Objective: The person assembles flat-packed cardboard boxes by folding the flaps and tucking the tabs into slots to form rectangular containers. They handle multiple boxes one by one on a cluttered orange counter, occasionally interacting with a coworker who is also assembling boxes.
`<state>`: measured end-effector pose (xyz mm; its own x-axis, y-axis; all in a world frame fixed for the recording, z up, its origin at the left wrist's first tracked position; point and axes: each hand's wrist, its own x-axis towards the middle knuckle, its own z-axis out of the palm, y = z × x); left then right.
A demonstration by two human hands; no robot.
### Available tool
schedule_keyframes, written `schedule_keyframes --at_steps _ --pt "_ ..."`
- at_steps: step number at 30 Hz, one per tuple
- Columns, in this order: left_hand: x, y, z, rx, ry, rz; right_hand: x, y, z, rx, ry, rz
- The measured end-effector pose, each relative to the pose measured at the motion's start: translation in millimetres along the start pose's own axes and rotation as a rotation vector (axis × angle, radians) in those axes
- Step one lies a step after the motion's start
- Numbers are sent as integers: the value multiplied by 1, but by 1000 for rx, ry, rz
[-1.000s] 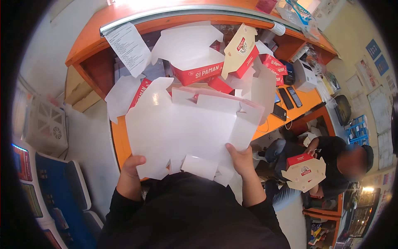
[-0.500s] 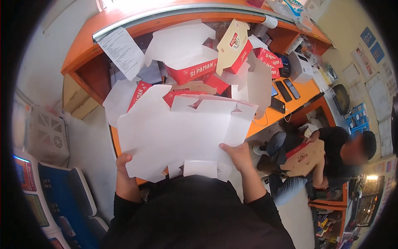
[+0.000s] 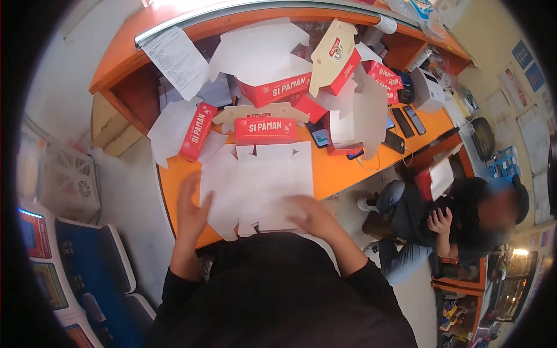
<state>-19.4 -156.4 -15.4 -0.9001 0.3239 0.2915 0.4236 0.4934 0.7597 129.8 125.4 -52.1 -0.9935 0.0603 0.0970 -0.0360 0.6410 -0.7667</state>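
Observation:
An unfolded cardboard box blank (image 3: pixel 261 180), white side up with cut flaps along its near and far edges, lies on the orange table in front of me. By its left edge is my left hand (image 3: pixel 192 211), open, thumb apart from the fingers and holding nothing. My right hand (image 3: pixel 316 217) is over the blank's right near part, open and slightly blurred; whether it touches the board I cannot tell. Just beyond the blank stands a folded red box (image 3: pixel 266 131) with a tan flap. Another red and white box (image 3: pixel 196 132) sits to its left.
Several folded boxes (image 3: pixel 275 88) crowd the back of the orange table (image 3: pixel 333 180). Phones (image 3: pixel 400 123) and cables lie at its right. A printed paper sheet (image 3: pixel 177 62) hangs from the shelf. At the right a seated person (image 3: pixel 464 203) has a red and white box (image 3: pixel 435 181).
The blank has come down from my two hands onto the table, and both hands have let go. The boxes behind it now show more. The seated person's box has moved up and opened.

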Motion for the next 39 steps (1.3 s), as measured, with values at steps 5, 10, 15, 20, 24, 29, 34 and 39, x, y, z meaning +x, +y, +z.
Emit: schedule_keyframes --at_steps 5,10,15,20,24,29,34,39 --pt "-19 10 71 -74 -782 241 0 15 20 -178 -465 -4" --pt "-27 4 108 -170 -945 109 20 12 18 -188 -543 194" --pt "-25 -6 127 -24 -823 -129 16 29 20 -138 -365 93" --pt "-26 -16 120 -363 -582 -354 2 0 1 -287 -48 5" --pt "-18 0 89 -705 -339 -556 -1 -15 -41 -115 219 -240" --pt "-12 56 60 -917 -306 -577 20 -10 -30 128 505 -372" --pt "-10 64 47 -610 -334 -385 34 -67 -30 40 503 -277" --pt "-10 72 25 -464 -485 -424 37 -71 -23 -88 80 -484"
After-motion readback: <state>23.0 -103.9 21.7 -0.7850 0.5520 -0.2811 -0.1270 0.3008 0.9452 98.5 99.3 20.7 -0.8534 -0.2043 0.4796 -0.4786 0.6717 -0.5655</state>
